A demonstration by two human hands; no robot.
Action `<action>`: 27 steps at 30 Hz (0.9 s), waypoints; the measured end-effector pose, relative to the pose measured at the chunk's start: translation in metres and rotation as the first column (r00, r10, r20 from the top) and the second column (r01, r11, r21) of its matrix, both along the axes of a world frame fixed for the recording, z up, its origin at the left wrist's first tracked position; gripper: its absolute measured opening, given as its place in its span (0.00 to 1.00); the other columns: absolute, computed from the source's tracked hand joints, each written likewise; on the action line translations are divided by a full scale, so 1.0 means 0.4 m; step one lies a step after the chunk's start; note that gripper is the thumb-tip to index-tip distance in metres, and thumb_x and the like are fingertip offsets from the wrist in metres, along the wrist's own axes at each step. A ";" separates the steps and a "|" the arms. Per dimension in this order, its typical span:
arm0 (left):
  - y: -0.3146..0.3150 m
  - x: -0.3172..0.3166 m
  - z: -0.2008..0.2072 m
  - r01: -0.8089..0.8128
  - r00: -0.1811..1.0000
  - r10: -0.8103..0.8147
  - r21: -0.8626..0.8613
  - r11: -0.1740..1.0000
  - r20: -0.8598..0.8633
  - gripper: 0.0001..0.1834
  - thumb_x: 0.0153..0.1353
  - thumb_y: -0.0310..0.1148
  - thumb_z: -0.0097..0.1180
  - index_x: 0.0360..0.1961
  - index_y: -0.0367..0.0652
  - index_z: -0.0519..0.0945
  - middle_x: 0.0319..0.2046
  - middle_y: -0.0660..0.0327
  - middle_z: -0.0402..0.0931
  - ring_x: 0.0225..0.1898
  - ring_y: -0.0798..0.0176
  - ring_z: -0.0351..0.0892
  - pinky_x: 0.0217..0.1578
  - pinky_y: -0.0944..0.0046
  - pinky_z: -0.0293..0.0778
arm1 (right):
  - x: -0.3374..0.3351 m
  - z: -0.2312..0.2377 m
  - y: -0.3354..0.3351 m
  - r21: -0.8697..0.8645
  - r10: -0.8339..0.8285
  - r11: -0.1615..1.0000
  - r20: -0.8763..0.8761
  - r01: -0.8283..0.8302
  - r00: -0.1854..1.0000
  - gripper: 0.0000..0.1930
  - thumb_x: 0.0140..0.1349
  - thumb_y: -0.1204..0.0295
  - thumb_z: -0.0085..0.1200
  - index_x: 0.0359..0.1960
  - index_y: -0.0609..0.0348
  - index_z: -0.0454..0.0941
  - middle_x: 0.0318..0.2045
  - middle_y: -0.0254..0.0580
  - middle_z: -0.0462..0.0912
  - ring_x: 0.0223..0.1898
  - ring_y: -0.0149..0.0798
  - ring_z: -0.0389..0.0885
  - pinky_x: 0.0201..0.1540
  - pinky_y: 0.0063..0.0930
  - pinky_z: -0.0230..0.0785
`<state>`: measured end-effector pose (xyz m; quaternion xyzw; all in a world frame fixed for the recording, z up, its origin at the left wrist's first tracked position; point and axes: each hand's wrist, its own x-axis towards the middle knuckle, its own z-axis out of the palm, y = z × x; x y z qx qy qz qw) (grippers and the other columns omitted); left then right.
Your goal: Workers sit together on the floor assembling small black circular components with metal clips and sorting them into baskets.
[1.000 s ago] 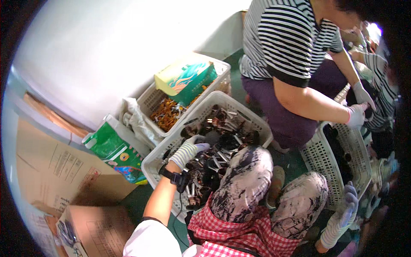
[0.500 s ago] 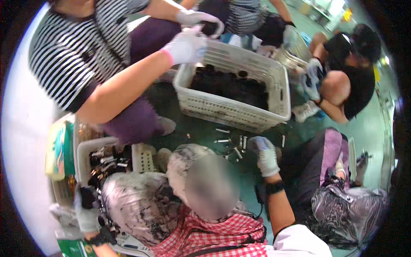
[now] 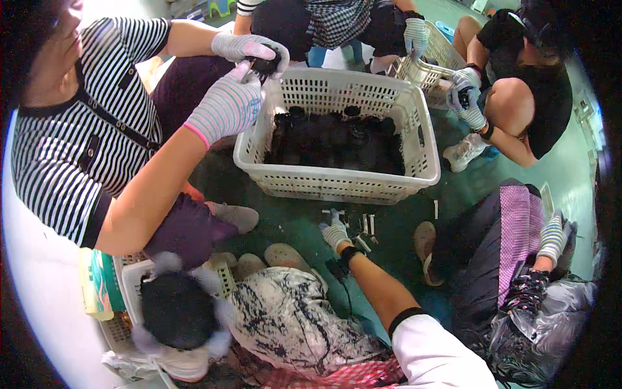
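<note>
My right hand [image 3: 335, 233], in a striped pale glove with a dark wristband, reaches low over the green floor. Its fingers point at several small white stick-like pieces [image 3: 369, 225]; a finger is stretched out and the thumb stands apart, with nothing clearly held. At lower left, my left hand [image 3: 222, 314] shows as blurred pale glove around a large black round part [image 3: 178, 310], close to the camera. Its fingers are smeared and partly hidden behind that part. My patterned black-and-white trouser leg [image 3: 295, 318] lies between the hands.
A large white crate [image 3: 337, 181] holds many black parts. At left, a co-worker's gloved hands [image 3: 243, 84] handle a black part. Another crouches at right, gloved hand [image 3: 468, 97] around a dark piece. A small crate [image 3: 223, 275], tissue pack [image 3: 97, 285], dark cord [image 3: 343, 282] and shoe [image 3: 426, 251] lie around.
My right hand has moved left to the white pieces. My left hand's black part has come up and right, nearer the camera. The view has shifted; the left co-worker's hands appear farther left.
</note>
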<state>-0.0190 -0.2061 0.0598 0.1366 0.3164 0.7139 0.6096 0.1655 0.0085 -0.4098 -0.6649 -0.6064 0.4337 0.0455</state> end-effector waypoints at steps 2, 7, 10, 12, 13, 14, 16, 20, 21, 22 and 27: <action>0.035 0.021 -0.030 0.083 0.992 -0.084 0.018 0.996 0.098 0.42 0.54 0.57 0.61 0.64 0.48 0.61 0.48 0.40 0.73 0.33 0.39 0.79 0.26 0.52 0.80 | -0.013 -0.003 0.045 -0.083 -0.051 0.995 0.086 0.058 0.995 0.41 0.60 0.59 0.52 0.72 0.54 0.46 0.48 0.65 0.78 0.50 0.58 0.78 0.52 0.43 0.70; 0.036 0.003 -0.065 -0.053 0.978 0.075 -0.114 0.992 0.192 0.42 0.54 0.67 0.52 0.61 0.46 0.66 0.39 0.41 0.77 0.18 0.46 0.75 0.14 0.56 0.73 | -0.017 -0.037 0.087 -0.246 -0.207 0.945 0.063 0.216 0.976 0.35 0.60 0.55 0.51 0.68 0.51 0.57 0.60 0.59 0.70 0.61 0.56 0.69 0.62 0.43 0.61; 0.023 -0.002 -0.068 -0.033 0.999 0.033 -0.123 0.992 -0.004 0.41 0.55 0.70 0.46 0.58 0.47 0.69 0.36 0.44 0.78 0.23 0.49 0.77 0.13 0.58 0.72 | 0.020 -0.033 0.043 -0.177 -0.318 0.932 0.024 0.317 0.948 0.31 0.57 0.57 0.57 0.59 0.61 0.68 0.52 0.57 0.77 0.56 0.54 0.75 0.55 0.40 0.67; 0.020 0.014 -0.068 -0.058 0.998 0.059 -0.109 0.992 0.006 0.40 0.55 0.69 0.48 0.58 0.49 0.68 0.39 0.46 0.77 0.27 0.48 0.78 0.16 0.59 0.75 | 0.058 -0.014 -0.007 -0.031 -0.240 0.971 -0.018 0.239 0.971 0.25 0.63 0.54 0.49 0.55 0.56 0.73 0.48 0.55 0.79 0.55 0.57 0.73 0.56 0.46 0.66; 0.021 0.022 -0.066 -0.084 0.995 0.090 -0.143 0.986 0.034 0.39 0.55 0.68 0.49 0.58 0.50 0.68 0.40 0.47 0.77 0.29 0.48 0.79 0.18 0.59 0.76 | 0.085 0.001 -0.043 0.030 -0.357 0.929 -0.199 0.369 0.913 0.26 0.63 0.53 0.49 0.54 0.60 0.73 0.44 0.57 0.81 0.51 0.58 0.76 0.54 0.47 0.68; 0.025 0.032 -0.066 -0.113 0.993 0.116 -0.152 0.982 0.011 0.39 0.55 0.67 0.50 0.59 0.51 0.67 0.42 0.47 0.77 0.29 0.48 0.79 0.19 0.59 0.77 | 0.097 0.014 -0.033 0.145 0.167 0.964 0.324 -0.223 0.931 0.27 0.60 0.54 0.52 0.54 0.62 0.72 0.42 0.58 0.82 0.46 0.59 0.79 0.51 0.45 0.70; 0.029 0.044 -0.057 -0.082 0.997 0.081 -0.112 0.990 -0.013 0.39 0.56 0.64 0.54 0.61 0.52 0.64 0.47 0.47 0.74 0.32 0.48 0.79 0.22 0.60 0.79 | 0.153 0.051 -0.077 -0.063 -0.357 0.932 -0.306 0.356 0.883 0.13 0.59 0.70 0.55 0.44 0.61 0.74 0.30 0.44 0.80 0.30 0.39 0.79 0.33 0.34 0.71; 0.019 0.041 -0.022 0.076 0.995 -0.076 -0.005 0.997 0.062 0.38 0.58 0.49 0.59 0.66 0.49 0.59 0.57 0.46 0.66 0.51 0.48 0.68 0.42 0.50 0.74 | 0.300 0.200 -0.131 0.015 -0.009 1.000 -0.256 0.013 0.967 0.20 0.62 0.65 0.54 0.51 0.62 0.67 0.34 0.50 0.80 0.36 0.44 0.79 0.40 0.36 0.71; 0.013 0.038 -0.016 0.111 0.991 -0.112 0.018 0.994 0.079 0.39 0.58 0.45 0.60 0.67 0.48 0.58 0.60 0.46 0.63 0.56 0.49 0.65 0.47 0.48 0.73 | 0.333 0.254 -0.140 -0.011 0.080 0.997 -0.177 -0.083 0.981 0.26 0.64 0.61 0.51 0.60 0.62 0.63 0.39 0.61 0.80 0.41 0.54 0.81 0.45 0.41 0.71; 0.008 0.040 -0.015 0.145 0.984 -0.148 0.036 0.989 0.097 0.39 0.58 0.41 0.62 0.68 0.48 0.57 0.62 0.46 0.61 0.61 0.49 0.62 0.52 0.45 0.72 | 0.357 0.312 -0.149 0.100 0.122 0.990 -0.219 -0.102 0.968 0.26 0.64 0.62 0.53 0.59 0.62 0.63 0.39 0.58 0.80 0.40 0.51 0.81 0.43 0.39 0.71; 0.012 0.059 -0.053 0.200 0.967 -0.201 0.021 0.980 0.154 0.38 0.58 0.63 0.52 0.62 0.50 0.64 0.45 0.47 0.75 0.29 0.48 0.78 0.22 0.61 0.77 | 0.416 0.681 -0.229 -0.239 -0.172 0.964 -0.893 -0.115 0.416 0.17 0.62 0.73 0.53 0.52 0.61 0.67 0.38 0.41 0.78 0.31 0.34 0.78 0.35 0.29 0.72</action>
